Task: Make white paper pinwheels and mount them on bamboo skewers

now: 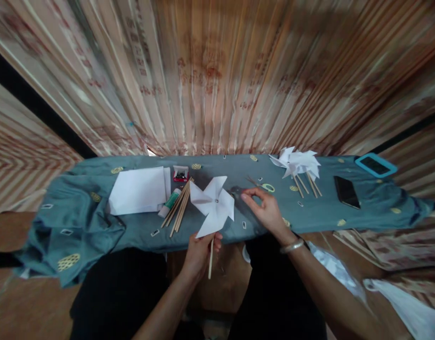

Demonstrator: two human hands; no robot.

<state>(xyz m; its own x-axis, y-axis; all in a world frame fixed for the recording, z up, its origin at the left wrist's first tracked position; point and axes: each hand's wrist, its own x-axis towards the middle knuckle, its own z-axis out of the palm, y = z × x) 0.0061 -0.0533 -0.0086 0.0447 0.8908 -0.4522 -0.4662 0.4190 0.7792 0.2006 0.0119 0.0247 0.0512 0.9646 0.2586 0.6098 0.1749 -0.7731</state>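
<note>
My left hand (202, 252) grips the wooden stick of a white paper pinwheel (217, 204) at the table's front edge. A small pin head shows at the pinwheel's centre, and its blades are folded inward. To its right, my right hand (265, 210) hovers over the cloth, thumb and forefinger brought together. Whatever may be between those fingertips is too small to make out. A small dark object (235, 190) lies just beyond them. Scissors (267, 187) with yellow-green handles rest behind that hand.
Left of the pinwheel lie wooden sticks (179, 210), a glue stick (169, 203), a red box of pins (181, 174) and white paper (137, 191). Several pinwheels (302, 164), a black phone (346, 191) and a blue-framed device (376, 164) are on the right. A curtain (217, 85) hangs behind.
</note>
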